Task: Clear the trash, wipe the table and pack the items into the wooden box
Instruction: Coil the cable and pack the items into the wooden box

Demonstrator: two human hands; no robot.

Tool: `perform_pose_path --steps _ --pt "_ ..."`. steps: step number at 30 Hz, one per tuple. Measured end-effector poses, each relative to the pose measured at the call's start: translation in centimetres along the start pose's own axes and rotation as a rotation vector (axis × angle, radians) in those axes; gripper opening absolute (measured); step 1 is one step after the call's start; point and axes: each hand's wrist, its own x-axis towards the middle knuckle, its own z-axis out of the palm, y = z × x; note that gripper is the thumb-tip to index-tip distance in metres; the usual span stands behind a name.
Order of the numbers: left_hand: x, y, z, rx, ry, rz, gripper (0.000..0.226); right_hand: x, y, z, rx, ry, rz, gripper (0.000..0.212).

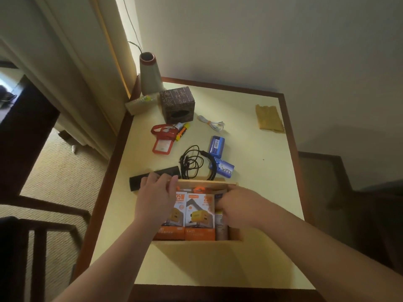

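plain pale walls (283,35) meet behind a cream-topped table (272,171) with a dark wood rim. beige carpet (65,171) lies left, beside cream curtains (72,51) and dark wooden furniture (19,131).

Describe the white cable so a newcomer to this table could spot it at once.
Start at the brown patterned cube box near the table's far left corner, beside the vase. Just right of it, alone on bare tabletop, lies the white cable. It is a small coil bound by an orange tie, unlike the loose black cable tangle nearer the wooden box.
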Motion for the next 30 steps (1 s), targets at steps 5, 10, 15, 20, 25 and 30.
perform_pose_path --steps 5,10,15,20,25,30 --pt "-0.2 0.1 0.1 -0.023 0.017 -0.010 0.036 0.5 3.5 -3.4 0.408 0.367 0.156 0.023" --pt "-0.2 0.6 -0.2 -0.032 -0.015 -0.048 0.038 6.1 7.9 -2.8 0.673 0.497 0.367 0.021" --pt "-0.1 0.8 -0.3 -0.031 -0.037 -0.083 0.036 10.8 7.0 -4.1 0.600 0.475 0.209 0.031" --pt "-0.2 0.8 -0.3 -0.038 -0.028 -0.090 0.036 15.0 6.1 -7.7 0.574 0.524 0.126 0.038" --pt "0.0 0.9 -0.3 -0.047 -0.046 -0.108 0.036 18.7 4.8 -10.6 0.328 0.493 -0.010 0.051" --pt "0.0 0.8 -0.3 -0.061 -0.044 -0.098 0.037 21.3 4.1 -11.7 0.043 0.381 -0.110 0.060"
